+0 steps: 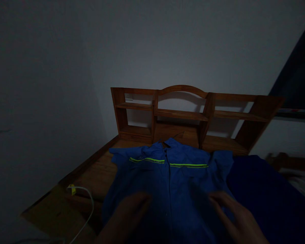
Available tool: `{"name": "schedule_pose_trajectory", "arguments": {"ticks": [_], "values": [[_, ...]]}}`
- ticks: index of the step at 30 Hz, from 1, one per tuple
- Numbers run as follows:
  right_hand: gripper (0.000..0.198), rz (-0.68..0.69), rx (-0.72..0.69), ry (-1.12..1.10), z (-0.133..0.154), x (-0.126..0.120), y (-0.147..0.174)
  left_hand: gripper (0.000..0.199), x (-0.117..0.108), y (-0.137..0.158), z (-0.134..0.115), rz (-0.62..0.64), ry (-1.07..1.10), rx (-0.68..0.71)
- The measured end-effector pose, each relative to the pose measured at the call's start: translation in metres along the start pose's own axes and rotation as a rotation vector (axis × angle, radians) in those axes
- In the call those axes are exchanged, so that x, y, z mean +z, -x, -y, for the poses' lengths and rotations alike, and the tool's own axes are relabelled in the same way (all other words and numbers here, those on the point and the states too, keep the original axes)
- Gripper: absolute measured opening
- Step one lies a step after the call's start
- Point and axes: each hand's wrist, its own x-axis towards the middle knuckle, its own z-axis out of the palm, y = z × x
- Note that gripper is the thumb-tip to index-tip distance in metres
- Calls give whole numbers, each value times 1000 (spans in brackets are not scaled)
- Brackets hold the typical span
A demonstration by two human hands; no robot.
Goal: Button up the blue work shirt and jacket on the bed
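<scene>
A blue short-sleeved shirt (152,179) lies spread, front up, on the wooden tabletop, its collar toward the shelf. Yellow-green stripes cross both sides of its chest, and the front opening runs down the middle. Over the lower left part of the shirt is my left hand (128,211), blurred, with a gap between thumb and fingers. My right hand (236,215) is over the lower right side, thumb and fingers apart. I see nothing held in either hand. Whether they touch the cloth is hard to tell in the dim light.
A wooden shelf unit (180,114) stands at the back against the pale wall (53,84). On the left, a white cable (91,200) with a yellow tag (73,189) crosses the wooden tabletop (96,176). Dark blue fabric (264,189) is at the right.
</scene>
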Motion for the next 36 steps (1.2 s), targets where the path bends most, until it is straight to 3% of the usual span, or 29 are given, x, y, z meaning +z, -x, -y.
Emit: {"name": "schedule_pose_trajectory", "arguments": {"ticks": [2,5,7,9,14,18,23,30,33,36], "values": [[28,59,-153,-55,0,26,-70,26,20,-77,3,72,15,87],[22,86,-204,-17,-7,74,-155,24,58,-180,16,136,-34,109],[21,96,-150,16,-19,103,-185,25,81,-223,29,124,-42,92],[22,71,-127,0,-32,124,-197,27,98,-244,44,116,-40,92],[27,28,-179,-130,-50,142,-196,23,111,-255,78,251,43,165],[29,41,-192,-123,-48,140,-192,22,114,-255,83,362,201,277],[32,-5,-179,16,-51,150,-189,14,132,-266,71,296,181,335],[31,-119,-42,156,-56,161,-198,11,144,-294,59,227,166,370],[31,-123,-24,146,-59,160,-202,17,132,-280,38,158,166,374],[30,-109,-47,122,-61,159,-203,23,108,-240,6,35,171,424]]}}
